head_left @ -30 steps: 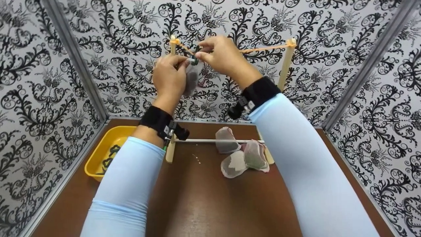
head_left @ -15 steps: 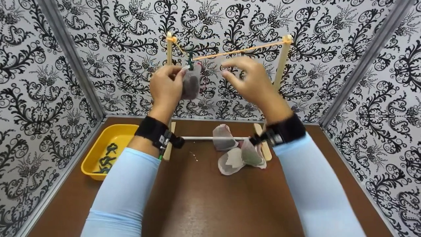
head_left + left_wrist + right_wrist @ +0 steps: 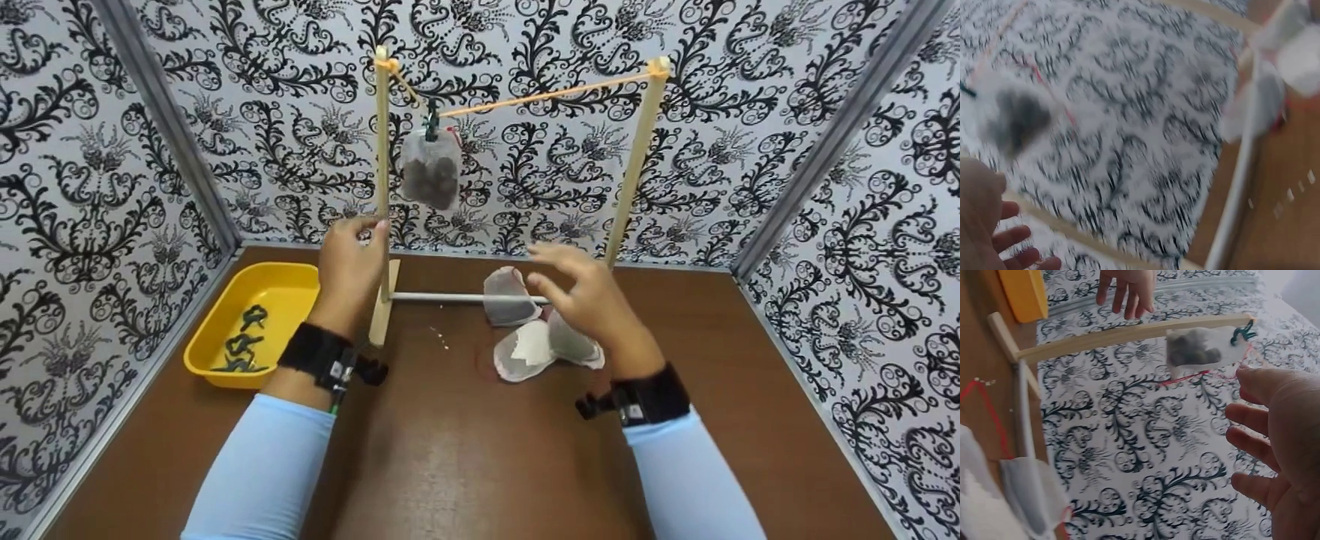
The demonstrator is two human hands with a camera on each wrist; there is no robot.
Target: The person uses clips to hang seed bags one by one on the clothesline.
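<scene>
A white mesh drawstring pouch [image 3: 431, 172] with dark lumps inside hangs from an orange cord [image 3: 540, 99], held by a dark green clothespin [image 3: 431, 124]. My left hand [image 3: 352, 259] is below and left of the pouch, beside the left wooden post [image 3: 383, 165], fingers loosely bent and holding nothing. In the right wrist view, the fingers of my right hand [image 3: 1292, 439] are spread with nothing between them. The head view has my right hand [image 3: 581, 289] over several more mesh pouches [image 3: 510, 296] on the table, partly covering one of them.
At the left, a yellow tub [image 3: 289, 274] contains several dark green clothespins [image 3: 244, 345]. A white rod [image 3: 435, 298] joins the feet of the wooden stand near the table's back. Small pale bits [image 3: 439, 337] lie on the brown table [image 3: 465, 465]. Patterned walls enclose three sides.
Both hands have let go at the cord and come down, the right one first and also rightward. The pouch now hangs free from the clothespin on the cord.
</scene>
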